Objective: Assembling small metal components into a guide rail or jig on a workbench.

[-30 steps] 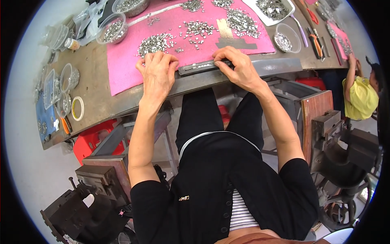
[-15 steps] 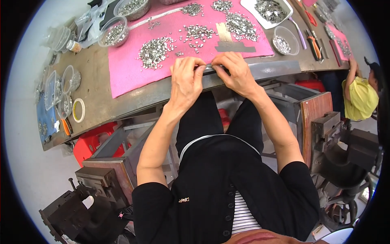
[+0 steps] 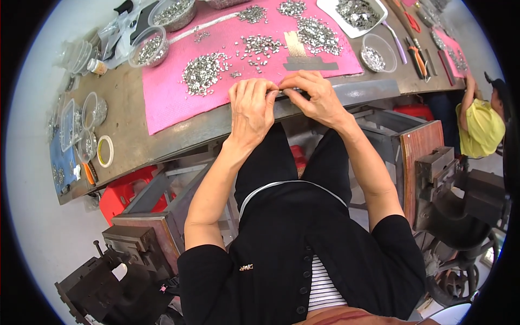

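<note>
Both hands meet over the front edge of the workbench, their fingertips almost touching. My left hand [image 3: 249,111] is closed in a pinch, thumb against the index finger. My right hand [image 3: 315,98] is pinched the same way just beside it. Whatever small piece lies between the fingertips is mostly hidden and too small to name. Beyond the hands spreads a pink mat [image 3: 168,111] with a heap of small silvery metal pieces [image 3: 201,73] at its left. A smaller metal heap [image 3: 319,37] lies farther right, beside tan strips [image 3: 294,43] and a dark grey strip [image 3: 310,64].
A white tray [image 3: 383,12] and a clear round tub [image 3: 392,65] hold metal pieces at right, near orange-handled pliers [image 3: 417,62]. More tubs [image 3: 95,108] and a tape roll [image 3: 105,151] sit at left. A person in yellow [image 3: 482,124] works at far right.
My fingertips have drawn slightly closer together, and the shiny bit seen between them now barely shows. The view has shifted slightly.
</note>
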### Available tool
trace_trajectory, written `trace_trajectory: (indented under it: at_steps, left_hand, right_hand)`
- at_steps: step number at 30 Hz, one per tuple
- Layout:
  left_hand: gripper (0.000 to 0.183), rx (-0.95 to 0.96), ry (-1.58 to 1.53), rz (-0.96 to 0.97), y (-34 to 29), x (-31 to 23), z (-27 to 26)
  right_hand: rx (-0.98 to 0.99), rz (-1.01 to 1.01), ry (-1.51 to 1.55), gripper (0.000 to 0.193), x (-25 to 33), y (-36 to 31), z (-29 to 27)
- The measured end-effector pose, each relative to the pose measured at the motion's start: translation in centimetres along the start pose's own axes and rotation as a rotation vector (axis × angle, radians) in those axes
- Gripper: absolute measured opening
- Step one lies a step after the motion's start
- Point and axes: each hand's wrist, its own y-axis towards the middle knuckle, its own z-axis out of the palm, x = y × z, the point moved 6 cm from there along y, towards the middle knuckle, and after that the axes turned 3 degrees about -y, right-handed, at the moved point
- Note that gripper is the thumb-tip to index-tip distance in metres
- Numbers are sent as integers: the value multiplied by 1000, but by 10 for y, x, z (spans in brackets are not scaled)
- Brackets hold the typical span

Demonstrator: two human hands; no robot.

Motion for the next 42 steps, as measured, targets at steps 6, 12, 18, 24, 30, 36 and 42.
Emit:
trace_trajectory:
  at_steps: [6, 12, 18, 24, 30, 36, 42]
  left_hand:
    - [14, -12, 120, 67, -2, -11, 3]
    - [16, -30, 153, 93, -11, -9, -6]
    - [12, -44, 169, -136, 18, 62, -49]
    - [11, 121, 257, -99, 23, 77, -42]
    - [8, 38, 88, -219, 23, 85, -47]
    - [5, 65, -247, -197, 18, 18, -20]
    - [10, 90, -174, -101, 9, -3, 4]
  right_hand:
    - [-176, 330, 329, 12, -30, -20, -4]
    - [-185, 353, 399, 12, -37, -23, 0]
    - [-147, 373, 389, 12, -37, -23, -1]
    - [-161, 364, 381, 12, -33, -21, -1]
    - [-204, 353, 372, 12, -33, -19, -3]
    - [-211, 348, 373, 12, -31, -20, -3]
    - [-232, 332, 392, 13, -31, -19, -3]
